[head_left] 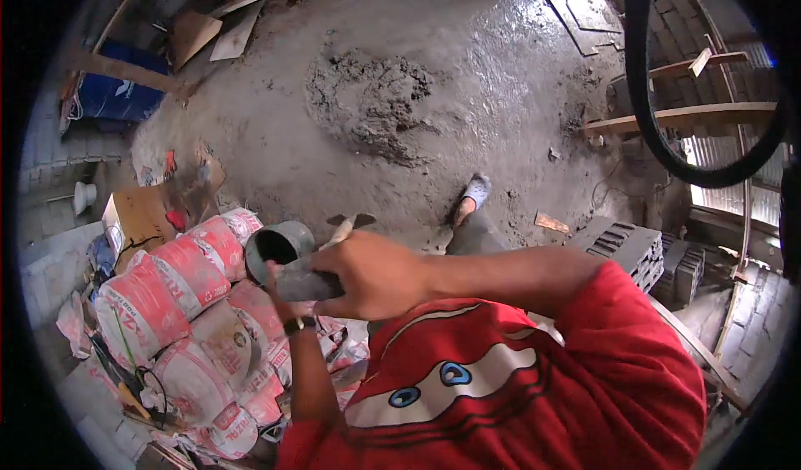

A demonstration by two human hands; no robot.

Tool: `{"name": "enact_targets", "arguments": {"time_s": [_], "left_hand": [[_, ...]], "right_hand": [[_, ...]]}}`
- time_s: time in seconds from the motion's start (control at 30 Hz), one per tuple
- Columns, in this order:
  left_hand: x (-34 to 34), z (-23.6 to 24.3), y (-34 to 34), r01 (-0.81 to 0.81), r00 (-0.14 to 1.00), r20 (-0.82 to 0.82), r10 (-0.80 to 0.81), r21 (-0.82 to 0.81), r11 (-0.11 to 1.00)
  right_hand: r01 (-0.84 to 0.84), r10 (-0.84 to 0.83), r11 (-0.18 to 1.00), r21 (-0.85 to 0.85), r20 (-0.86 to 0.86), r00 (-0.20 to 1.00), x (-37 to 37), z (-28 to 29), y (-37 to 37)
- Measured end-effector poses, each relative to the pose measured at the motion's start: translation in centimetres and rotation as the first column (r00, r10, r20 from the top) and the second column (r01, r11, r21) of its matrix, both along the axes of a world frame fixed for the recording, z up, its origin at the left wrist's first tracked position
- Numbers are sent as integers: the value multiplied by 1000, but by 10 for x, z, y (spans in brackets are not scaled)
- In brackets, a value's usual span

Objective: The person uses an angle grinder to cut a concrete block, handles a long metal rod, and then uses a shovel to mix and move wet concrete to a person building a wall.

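Note:
A grey pipe fitting [302, 283] with a wide round mouth is in front of my chest at the left, over the stacked bags. My left hand [288, 301], with a watch on the wrist, grips it from its near left side. My right hand [377, 275] is closed beside the fitting, its arm bent across my body. From the top of that fist sticks a tool with a pale handle [340, 233] and a dark, narrow head; its exact kind is unclear. Some of the right fingers are hidden behind the knuckles.
Red and white printed bags [188, 274] are piled at the left. A mound of wet mortar [371, 103] lies on the grey floor [484, 78]. Hollow blocks [622, 249] are stacked at the right, below wooden planks [684, 118]. A black strap [647, 78] hangs at the upper right.

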State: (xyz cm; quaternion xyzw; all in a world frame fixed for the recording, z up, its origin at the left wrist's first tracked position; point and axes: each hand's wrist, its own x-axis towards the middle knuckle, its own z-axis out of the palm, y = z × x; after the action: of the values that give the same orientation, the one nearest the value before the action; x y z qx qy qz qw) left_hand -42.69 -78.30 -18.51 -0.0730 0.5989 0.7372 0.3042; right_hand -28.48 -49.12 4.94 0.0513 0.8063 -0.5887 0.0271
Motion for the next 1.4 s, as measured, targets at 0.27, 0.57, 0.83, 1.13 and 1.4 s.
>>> {"name": "enact_targets", "arguments": {"time_s": [0.27, 0.57, 0.83, 1.13, 1.4], "left_hand": [[47, -120, 224, -296, 633, 742, 221, -32, 955], [264, -361, 440, 68, 772, 634, 45, -153, 986], [536, -430, 461, 334, 204, 961, 187, -248, 909], [160, -648, 451, 524, 687, 710, -157, -333, 784], [213, -588, 457, 385, 648, 760, 49, -383, 840]], "right_hand": [[534, -243, 615, -580, 505, 828, 277, -53, 242], [810, -412, -413, 417, 707, -575, 543, -211, 267], [525, -288, -328, 785, 446, -848, 741, -146, 212], [661, -314, -626, 413, 642, -699, 494, -576, 107], [618, -279, -652, 440, 619, -735, 564, -554, 79]]}}
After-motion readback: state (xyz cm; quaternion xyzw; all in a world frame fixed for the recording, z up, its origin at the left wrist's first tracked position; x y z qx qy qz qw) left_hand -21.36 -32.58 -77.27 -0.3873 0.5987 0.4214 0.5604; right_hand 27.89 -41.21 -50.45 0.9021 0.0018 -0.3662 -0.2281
